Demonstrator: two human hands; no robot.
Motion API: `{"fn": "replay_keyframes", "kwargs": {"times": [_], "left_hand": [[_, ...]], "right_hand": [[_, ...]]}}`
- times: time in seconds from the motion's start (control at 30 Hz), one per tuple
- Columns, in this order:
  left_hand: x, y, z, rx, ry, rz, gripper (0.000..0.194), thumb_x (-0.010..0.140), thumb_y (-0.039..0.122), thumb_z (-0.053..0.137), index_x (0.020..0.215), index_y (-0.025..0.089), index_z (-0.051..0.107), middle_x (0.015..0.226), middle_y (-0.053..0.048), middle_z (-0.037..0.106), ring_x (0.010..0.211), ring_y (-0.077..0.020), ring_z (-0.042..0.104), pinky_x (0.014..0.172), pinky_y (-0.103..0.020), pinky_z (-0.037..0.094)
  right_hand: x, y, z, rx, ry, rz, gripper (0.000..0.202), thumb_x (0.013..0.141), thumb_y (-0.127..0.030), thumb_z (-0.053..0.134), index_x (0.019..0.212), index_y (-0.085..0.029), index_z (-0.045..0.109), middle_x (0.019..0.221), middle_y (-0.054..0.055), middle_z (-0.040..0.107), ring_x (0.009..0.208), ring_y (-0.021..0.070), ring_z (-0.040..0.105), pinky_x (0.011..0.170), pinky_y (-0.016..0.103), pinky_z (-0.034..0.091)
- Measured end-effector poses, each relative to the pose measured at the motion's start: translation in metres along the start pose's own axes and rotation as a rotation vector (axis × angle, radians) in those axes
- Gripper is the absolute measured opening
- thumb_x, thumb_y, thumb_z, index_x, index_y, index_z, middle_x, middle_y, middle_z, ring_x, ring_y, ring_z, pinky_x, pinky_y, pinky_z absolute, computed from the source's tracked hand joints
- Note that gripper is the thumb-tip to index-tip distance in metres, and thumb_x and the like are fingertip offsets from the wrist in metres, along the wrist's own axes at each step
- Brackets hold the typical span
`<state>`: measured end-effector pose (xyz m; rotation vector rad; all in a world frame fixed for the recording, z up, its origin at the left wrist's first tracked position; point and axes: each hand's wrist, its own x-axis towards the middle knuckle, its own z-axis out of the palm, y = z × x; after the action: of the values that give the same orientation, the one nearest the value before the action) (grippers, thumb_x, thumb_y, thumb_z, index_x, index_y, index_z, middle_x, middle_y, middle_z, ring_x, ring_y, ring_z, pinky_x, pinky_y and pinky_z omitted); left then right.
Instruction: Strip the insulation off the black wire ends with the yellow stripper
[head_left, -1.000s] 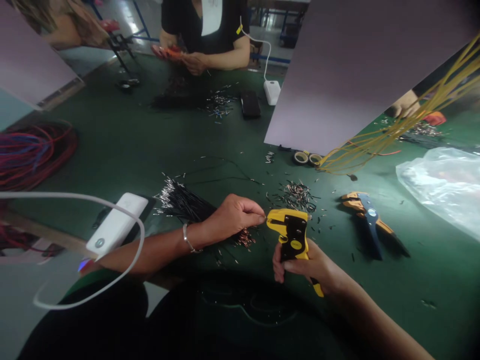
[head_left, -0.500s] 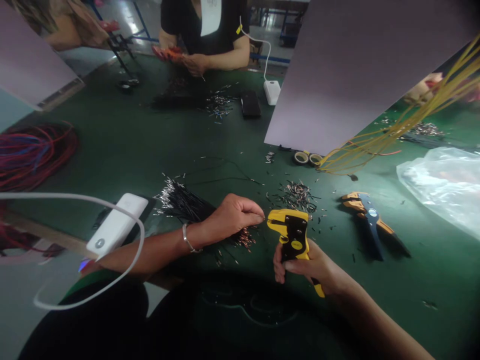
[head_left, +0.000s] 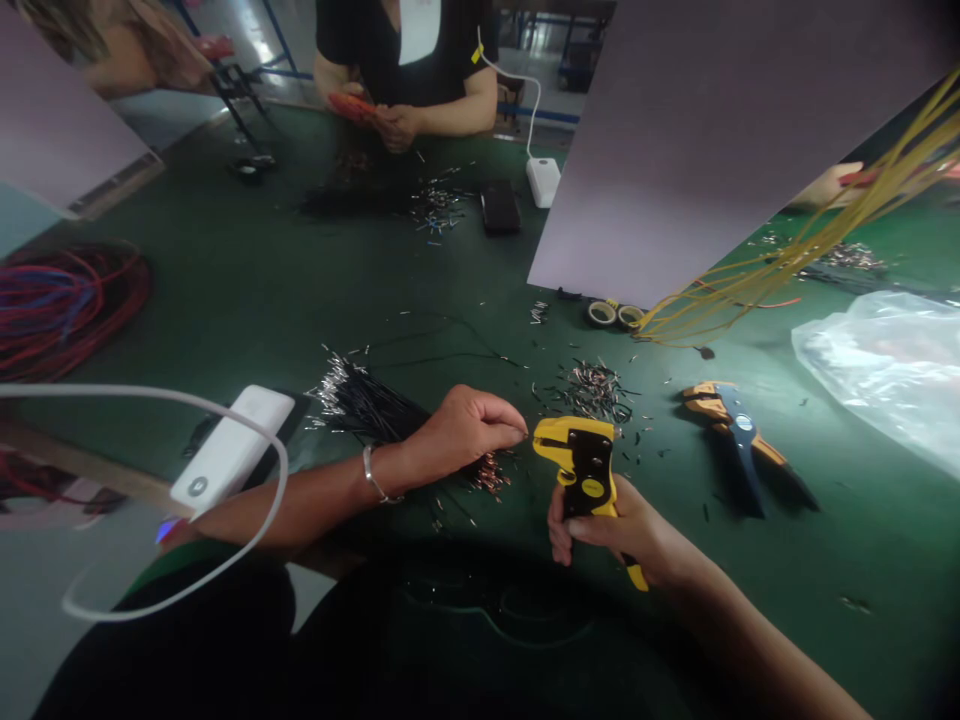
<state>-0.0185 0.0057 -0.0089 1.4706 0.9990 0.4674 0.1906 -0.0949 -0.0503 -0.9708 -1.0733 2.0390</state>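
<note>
My right hand (head_left: 619, 525) is wrapped round the grips of a yellow and black wire stripper (head_left: 589, 465), its jaws pointing left. Just left of those jaws, my left hand (head_left: 476, 425) is closed with thumb and forefinger pinched together. Whatever lies in that pinch is too small to make out. Beneath and behind the left hand lies a bundle of black wires (head_left: 379, 405), with silvery ends at the far left and bare copper ends (head_left: 491, 475) showing below the fingers. Beyond the stripper is a pile of short wire scraps (head_left: 596, 388).
A second stripper, blue and orange (head_left: 739, 430), lies at right near a clear plastic bag (head_left: 885, 370). Tape rolls (head_left: 601, 314) sit below a grey panel (head_left: 645, 150). At left are a white power bank (head_left: 234, 445), its cable and coiled red wires (head_left: 75, 310). A co-worker (head_left: 405, 90) sits opposite.
My hands and the stripper hold nearly the same places. Across the table, the co-worker's hands and the red-orange tool have shifted slightly. The whole view has moved a little.
</note>
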Motion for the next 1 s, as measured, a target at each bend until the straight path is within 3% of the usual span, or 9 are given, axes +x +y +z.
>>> {"fn": "replay_keyframes", "kwargs": {"times": [1.0], "left_hand": [[-0.0001,0.002,-0.0013,0.063,0.001,0.014,0.014,0.071,0.023,0.062,0.071,0.013,0.072,0.062,-0.001,0.065,0.057,-0.0085,0.052,0.053,-0.02,0.041]], "right_hand": [[-0.0037,-0.0016,0.0025,-0.176,0.117,0.052,0.02,0.078,-0.032,0.068,0.072,-0.016,0.057,0.052,0.0,0.06,0.049,0.0142,0.055,0.053,0.028,0.043]]}}
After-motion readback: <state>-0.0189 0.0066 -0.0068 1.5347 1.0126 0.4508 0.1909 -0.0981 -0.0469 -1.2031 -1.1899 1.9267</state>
